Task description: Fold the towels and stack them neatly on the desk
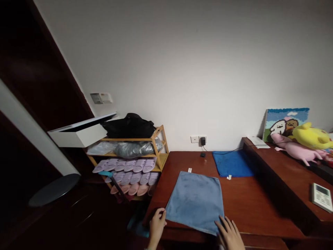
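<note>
As hands (157, 225) (229, 233) touch towel edges (191, 225), desk (247, 205) beneath

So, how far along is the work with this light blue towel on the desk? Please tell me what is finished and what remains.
Done: the light blue towel already lies flat and spread on the wooden desk. In hand: the left hand is at its near left corner, and the right hand is on its near right corner. Left: the darker blue cloth at the back has no hand on it.

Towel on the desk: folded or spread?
Spread flat: the light blue towel lies smooth on the desk, no fold showing, the left hand and right hand at its near corners.
</note>
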A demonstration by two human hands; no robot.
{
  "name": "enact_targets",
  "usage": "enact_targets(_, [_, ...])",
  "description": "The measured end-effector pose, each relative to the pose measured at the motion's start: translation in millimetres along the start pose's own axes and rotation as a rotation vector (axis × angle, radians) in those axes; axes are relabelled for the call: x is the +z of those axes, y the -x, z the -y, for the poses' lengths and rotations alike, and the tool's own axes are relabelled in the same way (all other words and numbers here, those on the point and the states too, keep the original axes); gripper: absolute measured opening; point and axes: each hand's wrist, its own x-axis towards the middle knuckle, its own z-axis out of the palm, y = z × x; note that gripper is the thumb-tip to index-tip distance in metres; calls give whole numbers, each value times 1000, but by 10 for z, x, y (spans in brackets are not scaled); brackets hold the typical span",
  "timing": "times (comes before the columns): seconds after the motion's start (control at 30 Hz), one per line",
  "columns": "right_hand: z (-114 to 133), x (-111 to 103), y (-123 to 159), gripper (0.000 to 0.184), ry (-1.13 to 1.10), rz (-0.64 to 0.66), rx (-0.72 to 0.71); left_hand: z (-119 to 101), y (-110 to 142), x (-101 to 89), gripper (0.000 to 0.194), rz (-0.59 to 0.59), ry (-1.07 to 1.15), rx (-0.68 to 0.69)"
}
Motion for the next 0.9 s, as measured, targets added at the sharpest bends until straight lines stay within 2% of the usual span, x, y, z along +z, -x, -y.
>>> enact_targets(0.07, [-123,-174,-84,38,-34,-14,59,-22,98,51,48,39,-61,43])
enact_targets(0.2, [-253,-451,-128,49,-107,1,116,-124,349,140,22,166,-301,175])
enact_targets(0.3, [-269,-523,-21,49,-122,27,93,-212,478,146,15,150,-397,163])
enact_targets(0.37, [-248,-546,37,40,-124,23,51,-269,514,119,14,154,-447,134])
enact_targets(0.5, [-189,-615,17,28,-166,23,33,-347,491,11,18,260,-537,142])
enact_targets(0.57, [-191,-656,-71,29,-244,67,59,-353,445,-62,24,281,-592,183])
enact_targets(0.67, [-283,-717,-342,34,-378,92,113,-365,375,-96,31,244,-717,243])
enact_targets(0.73, [-403,-753,-649,36,-407,82,161,-438,376,47,34,209,-748,293])
enact_targets(0.77, [-475,-765,-840,37,-400,77,186,-508,403,196,35,206,-730,338])
enact_targets(0.83, [-622,-768,-1273,35,-360,76,239,-719,518,652,34,254,-651,477])
enact_targets(0.9, [-747,-739,-1722,31,-320,81,285,-996,685,1241,24,377,-601,696])
